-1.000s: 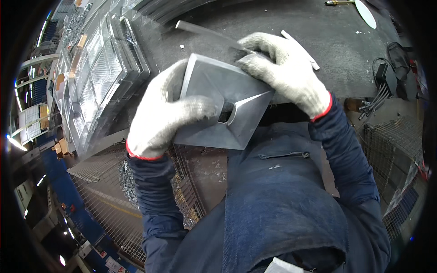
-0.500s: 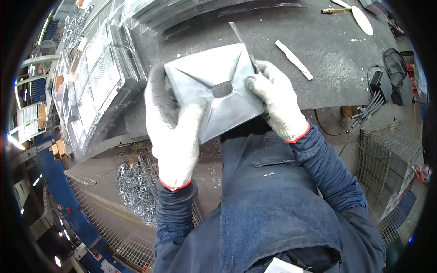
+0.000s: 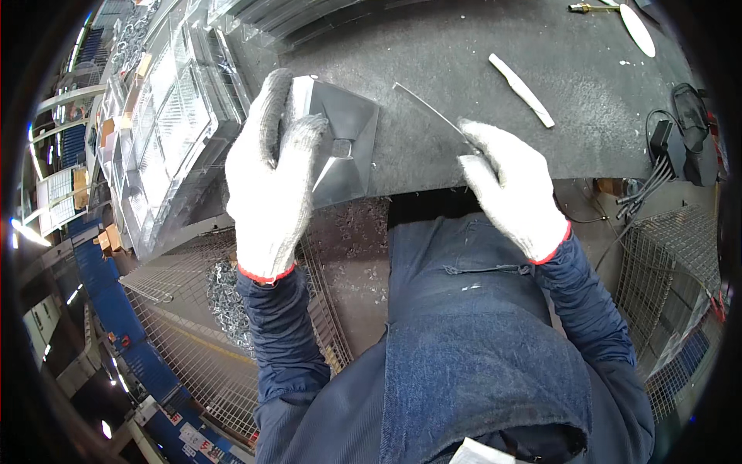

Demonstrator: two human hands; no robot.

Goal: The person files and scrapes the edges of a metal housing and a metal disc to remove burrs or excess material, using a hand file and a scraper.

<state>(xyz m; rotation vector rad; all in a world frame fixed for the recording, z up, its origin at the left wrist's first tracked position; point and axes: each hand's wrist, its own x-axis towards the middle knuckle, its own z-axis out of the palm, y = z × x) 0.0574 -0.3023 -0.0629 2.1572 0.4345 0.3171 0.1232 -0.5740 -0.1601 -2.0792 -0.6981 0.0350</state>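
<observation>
My left hand (image 3: 270, 170), in a white knit glove with a red cuff, grips a square grey metal piece (image 3: 346, 143) with a small square hole in its raised middle, holding it by its left edge over the near rim of the dark bench (image 3: 479, 93). My right hand (image 3: 510, 185), gloved the same way, is closed on the near end of a thin metal strip (image 3: 429, 108) that points up and to the left across the bench top. The two hands are apart, the strip's far tip close to the metal piece.
Stacked clear plastic trays (image 3: 166, 131) stand at the left. A flat white stick (image 3: 522, 89) and a white oval object (image 3: 638, 29) lie farther back on the bench. Black cables (image 3: 668, 155) hang at the right. Wire mesh baskets (image 3: 232, 309) with metal shavings sit below.
The metal piece has moved left and away from my body with my left hand. My right hand has let go of it and drawn to the right with the thin strip.
</observation>
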